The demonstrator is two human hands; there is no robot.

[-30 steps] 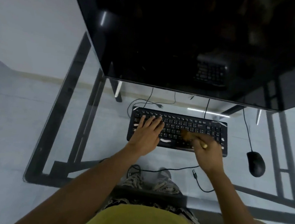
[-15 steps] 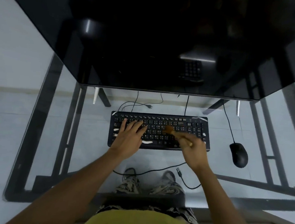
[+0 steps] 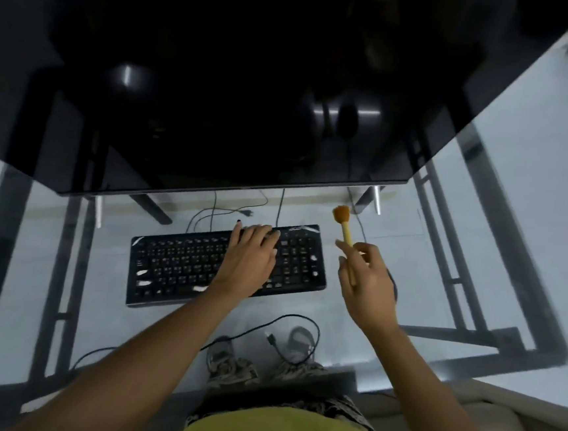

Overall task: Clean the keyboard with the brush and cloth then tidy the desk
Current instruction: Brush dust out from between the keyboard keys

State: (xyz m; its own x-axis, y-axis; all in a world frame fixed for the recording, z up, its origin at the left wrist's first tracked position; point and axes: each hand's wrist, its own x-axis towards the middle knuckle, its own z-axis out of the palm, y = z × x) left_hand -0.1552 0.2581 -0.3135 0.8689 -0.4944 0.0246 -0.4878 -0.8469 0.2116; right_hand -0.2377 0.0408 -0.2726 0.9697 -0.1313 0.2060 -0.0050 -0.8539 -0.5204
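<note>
A black keyboard (image 3: 182, 265) lies on the glass desk (image 3: 516, 208) in front of me. My left hand (image 3: 249, 258) rests flat on the keyboard's right half, fingers spread over the keys. My right hand (image 3: 364, 284) hovers to the right of the keyboard, closed around the wooden handle of a small brush (image 3: 343, 225). The brush points away from me, its orange bristles up near the monitor's lower edge and off the keys. No cloth is visible.
A large dark monitor (image 3: 218, 82) fills the top of the view. A black mouse (image 3: 393, 287) is mostly hidden behind my right hand. Cables (image 3: 287, 322) and my shoes (image 3: 231, 365) show through the glass, with the desk's metal frame (image 3: 475, 294).
My right hand lifted the brush off the keys and moved it right, past the keyboard's end. My left hand shifted from the left half to the right half. The view swung right.
</note>
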